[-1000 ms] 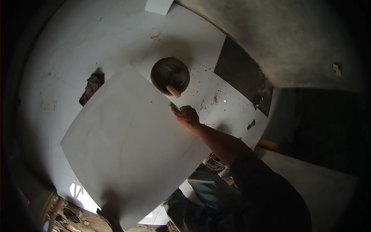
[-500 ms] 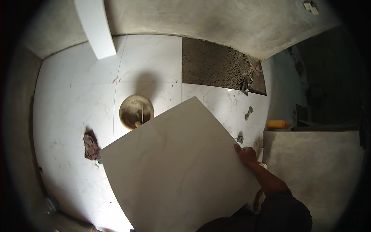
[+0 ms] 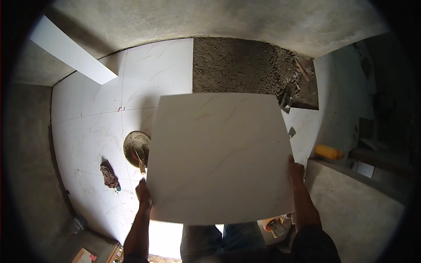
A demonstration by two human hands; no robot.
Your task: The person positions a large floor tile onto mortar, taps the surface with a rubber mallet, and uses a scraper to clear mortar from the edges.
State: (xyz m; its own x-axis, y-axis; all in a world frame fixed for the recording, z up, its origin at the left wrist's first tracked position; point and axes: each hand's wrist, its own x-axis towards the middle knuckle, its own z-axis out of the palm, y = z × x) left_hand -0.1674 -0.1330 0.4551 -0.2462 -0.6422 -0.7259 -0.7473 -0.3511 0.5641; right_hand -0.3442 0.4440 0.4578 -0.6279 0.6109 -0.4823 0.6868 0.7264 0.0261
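I hold a large square white floor tile with faint veining flat in front of me, above the floor. My left hand grips its left edge near the lower corner. My right hand grips its right edge. Beyond the tile's far edge lies a bare patch of grey mortar bed among laid white tiles. My legs in jeans show under the tile.
A round pan of mortar with a trowel sits on the laid tiles at left, a crumpled rag beside it. A white tile strip leans at upper left. A yellow object rests at right by a concrete ledge.
The view has swung so the tile now sits square in front of me, facing the mortar patch. My left hand has come into view on the tile's left edge; both hands hold it.
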